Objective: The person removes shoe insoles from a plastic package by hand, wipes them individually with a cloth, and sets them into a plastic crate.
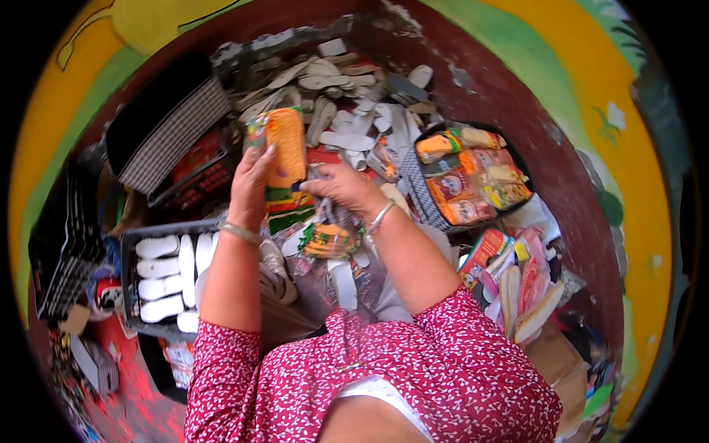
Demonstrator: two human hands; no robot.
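Upright between my hands is an orange insole (286, 148) with a green, yellow and red striped lower part, apparently in a clear wrapper. My left hand (249, 184) is closed on its left edge, thumb across the front. By the lower right edge, my right hand (348, 190) has its fingers pinched on crumpled clear plastic (319, 173). Below that hand, over my lap, lies another orange and green bundle (329, 240) in clear plastic. A white insole (344, 284) rests beneath it.
A black box (129, 299) of white insoles stands left, below a dark crate (196, 177). Loose pale insoles (354, 140) heap against the wall ahead. On the right is a checked box (421, 188) of wrapped orange insoles, with loose insoles (509, 295) and cardboard (557, 362) nearer.
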